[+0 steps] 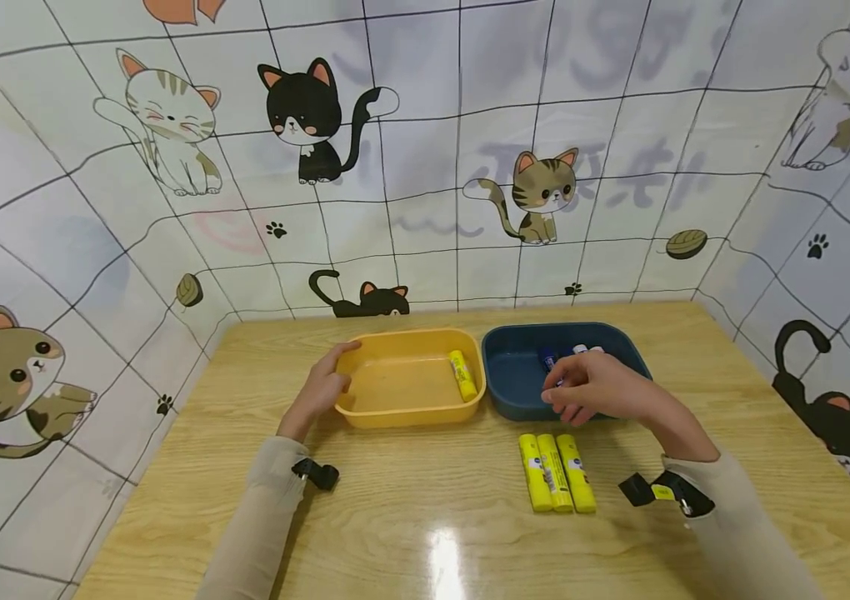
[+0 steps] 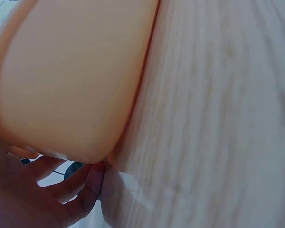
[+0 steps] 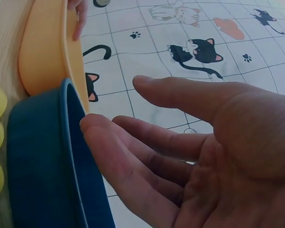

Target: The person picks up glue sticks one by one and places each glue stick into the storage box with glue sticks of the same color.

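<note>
My left hand (image 1: 320, 382) holds the left wall of a yellow plastic bin (image 1: 402, 417), its fingers along the outside in the left wrist view. Inside, against the bin's right wall, leans one yellow glue stick (image 1: 462, 375). Above the front of the dark blue bin (image 1: 518, 410) hovers my right hand (image 1: 605, 387), fingers loosely bent, thumb apart from them and nothing between, as the right wrist view shows. Partly hidden behind this hand lie a blue tube (image 1: 548, 359) and some white-ended pieces (image 1: 580, 348). Three yellow glue sticks (image 1: 554, 473) lie side by side on the table before the blue bin.
Both bins stand next to each other on a wood-grain table (image 1: 395, 500). Behind and at both sides hangs a white gridded sheet (image 1: 425, 167) printed with cartoon cats. Dark straps with small devices (image 1: 316, 474) sit on both wrists.
</note>
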The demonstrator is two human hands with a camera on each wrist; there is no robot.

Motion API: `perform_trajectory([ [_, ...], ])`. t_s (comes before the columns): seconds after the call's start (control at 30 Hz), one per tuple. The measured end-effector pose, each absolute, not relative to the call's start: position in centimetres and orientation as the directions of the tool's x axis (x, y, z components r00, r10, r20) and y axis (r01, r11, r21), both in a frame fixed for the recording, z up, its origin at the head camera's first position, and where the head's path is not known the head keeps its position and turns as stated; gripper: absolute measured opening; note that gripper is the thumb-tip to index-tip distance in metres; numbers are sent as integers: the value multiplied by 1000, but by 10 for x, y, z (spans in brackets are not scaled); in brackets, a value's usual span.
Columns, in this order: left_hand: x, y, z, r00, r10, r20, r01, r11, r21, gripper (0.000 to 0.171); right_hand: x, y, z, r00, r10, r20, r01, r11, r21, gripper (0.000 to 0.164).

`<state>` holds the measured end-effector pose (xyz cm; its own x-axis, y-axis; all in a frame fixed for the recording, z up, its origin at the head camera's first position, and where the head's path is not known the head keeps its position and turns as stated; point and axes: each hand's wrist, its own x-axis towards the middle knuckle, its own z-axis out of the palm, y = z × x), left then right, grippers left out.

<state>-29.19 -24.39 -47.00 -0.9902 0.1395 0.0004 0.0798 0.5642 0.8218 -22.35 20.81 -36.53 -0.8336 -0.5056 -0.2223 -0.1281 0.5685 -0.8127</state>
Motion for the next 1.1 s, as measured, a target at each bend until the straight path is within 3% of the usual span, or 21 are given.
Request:
perform_trajectory([
  [0.4, -289, -247, -478, -991, 136, 0, 79, 576, 814, 78, -213, 218, -387, -782, -533, -322, -103, 621, -777, 30],
  [0.87, -292, -245, -475, -990, 142, -3, 79, 568, 819, 77, -201, 222, -400, -790, -396, -468, -21, 781, -625, 29],
  [1.1, -294, -246, -474, -990, 140, 7, 85, 560, 824, 78, -202, 223, -407, -784, -363, -503, 7, 806, -592, 38],
])
